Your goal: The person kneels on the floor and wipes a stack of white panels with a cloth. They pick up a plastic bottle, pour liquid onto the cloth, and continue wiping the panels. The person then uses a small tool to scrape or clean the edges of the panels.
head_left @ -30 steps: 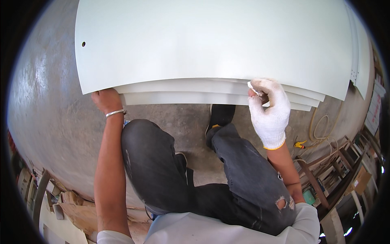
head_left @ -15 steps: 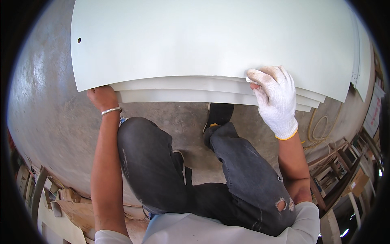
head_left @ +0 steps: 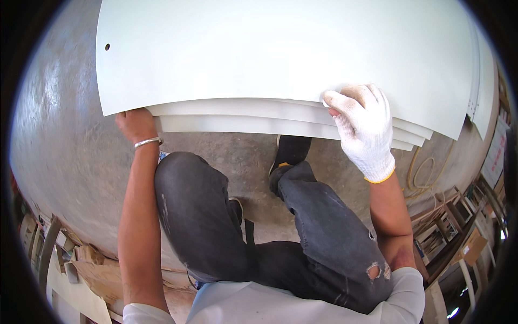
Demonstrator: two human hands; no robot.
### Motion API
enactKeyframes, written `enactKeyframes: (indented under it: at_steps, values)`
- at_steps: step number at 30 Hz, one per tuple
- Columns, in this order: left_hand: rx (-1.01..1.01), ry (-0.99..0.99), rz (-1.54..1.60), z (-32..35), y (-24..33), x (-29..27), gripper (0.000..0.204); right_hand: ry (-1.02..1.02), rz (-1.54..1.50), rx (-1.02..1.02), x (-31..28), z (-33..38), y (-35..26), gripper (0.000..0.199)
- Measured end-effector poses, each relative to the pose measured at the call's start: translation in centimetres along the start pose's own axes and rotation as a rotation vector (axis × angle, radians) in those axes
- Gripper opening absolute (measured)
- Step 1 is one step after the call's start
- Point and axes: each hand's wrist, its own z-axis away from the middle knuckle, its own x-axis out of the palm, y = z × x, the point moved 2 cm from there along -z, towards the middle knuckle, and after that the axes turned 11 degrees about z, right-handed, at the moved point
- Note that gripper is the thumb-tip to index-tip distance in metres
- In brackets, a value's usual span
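Note:
A large pale white sheet panel (head_left: 270,54) with a small round hole near its left side spreads across the upper view. Beneath its near edge, several more white panels (head_left: 243,124) show as stepped layers. My bare left hand (head_left: 136,125), with a silver bangle at the wrist, grips the top panel's near-left corner; its fingertips are hidden under the sheet. My right hand (head_left: 367,132) wears a white knitted glove with a yellow cuff edge. Its fingers are curled and pinched at the top panel's near edge, with a small white bit at the tips that I cannot make out.
Under the panels and around my dark-trousered legs (head_left: 208,216) lies a grey concrete floor (head_left: 65,140). A coiled tan hose (head_left: 426,173) is at the right, near stacked wooden frames (head_left: 448,221). Brown cardboard (head_left: 100,275) and scraps lie at lower left.
My right hand has shifted very slightly left along the panel edge, still pinched. My left hand keeps its hold on the corner, which appears slightly higher in view.

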Motion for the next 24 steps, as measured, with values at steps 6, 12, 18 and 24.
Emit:
enactKeyframes:
  at_steps: [6,12,18,24]
  values:
    - [-0.041,0.039,-0.057,0.1,-0.2,-0.1,0.040,0.009,-0.035,-0.028,0.2,-0.2,-0.2,0.032]
    - [0.058,0.009,-0.141,0.1,-0.5,0.1,0.033,-0.006,-0.023,-0.010,0.2,-0.4,-0.4,0.033]
    - [0.213,-0.064,-0.239,0.0,-0.6,0.1,0.035,0.027,-0.030,-0.020,0.4,-0.5,-0.4,0.033]
    - [-0.120,0.023,-0.065,0.6,0.7,0.1,0.043,0.018,-0.048,-0.020,0.4,-0.4,-0.4,0.032]
